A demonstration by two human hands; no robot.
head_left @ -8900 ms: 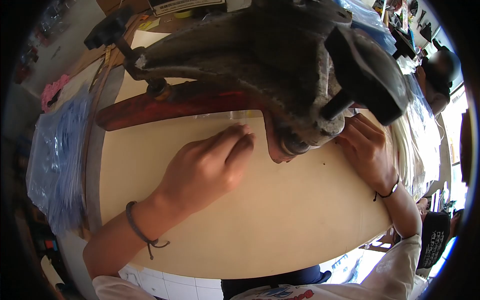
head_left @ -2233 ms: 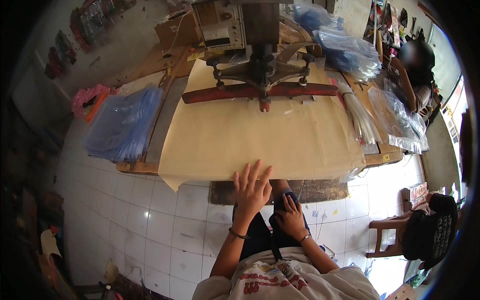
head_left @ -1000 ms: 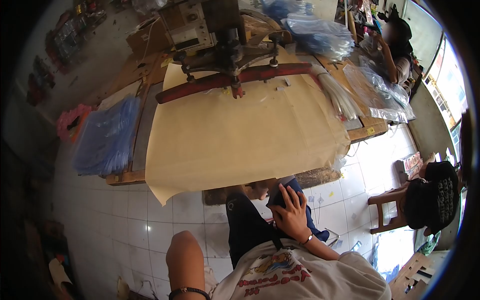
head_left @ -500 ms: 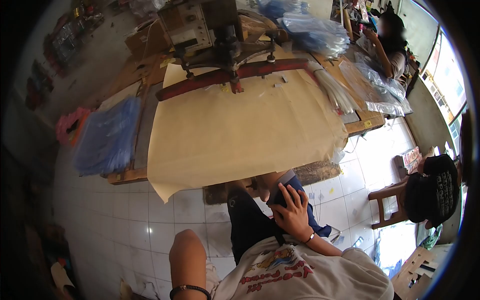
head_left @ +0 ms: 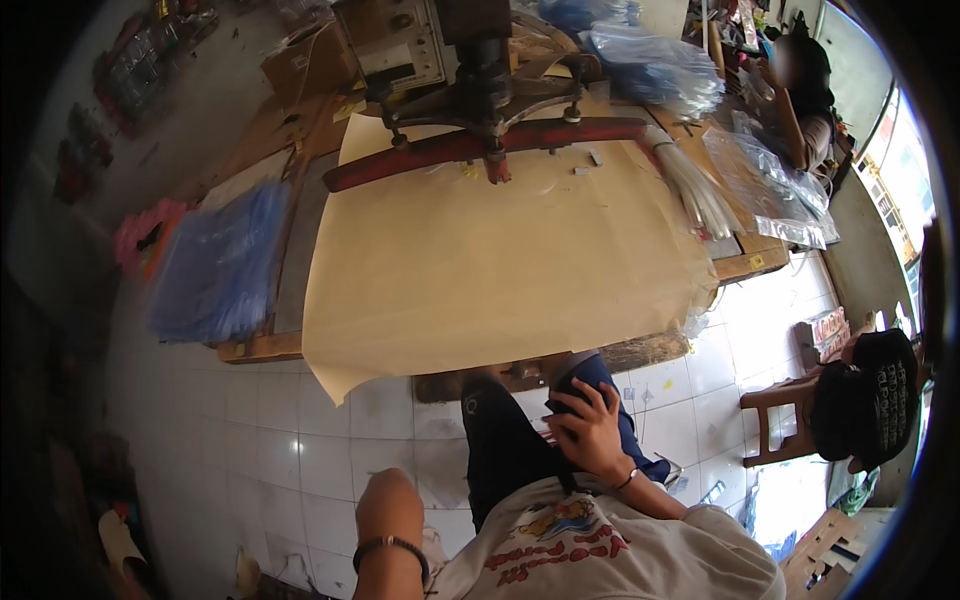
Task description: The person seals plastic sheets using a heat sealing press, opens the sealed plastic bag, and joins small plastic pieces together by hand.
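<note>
My right hand (head_left: 588,432) rests on my right thigh, fingers spread and slightly bent over dark cloth. Whether something dark lies beneath its palm I cannot make out. A thin bracelet circles that wrist. On the left, my left hand (head_left: 390,500) hangs low beside my body, below a dark bracelet; its fingers are hidden. Neither hand touches the large tan sheet (head_left: 480,270) draped over the workbench in front of me. Above the sheet sits a press with a curved red bar (head_left: 430,155).
Blue plastic sheets (head_left: 215,265) lie stacked at left, with clear plastic packs (head_left: 655,70) behind. Pale strips (head_left: 695,190) lie at the bench's right. A person (head_left: 805,95) sits at back right. A brown stool (head_left: 775,415) bearing a black item stands on the tiled floor at right.
My view has shifted slightly, so the bench and press appear a little further right and up. My right hand stays on the thigh; my left hand still hangs at the side.
</note>
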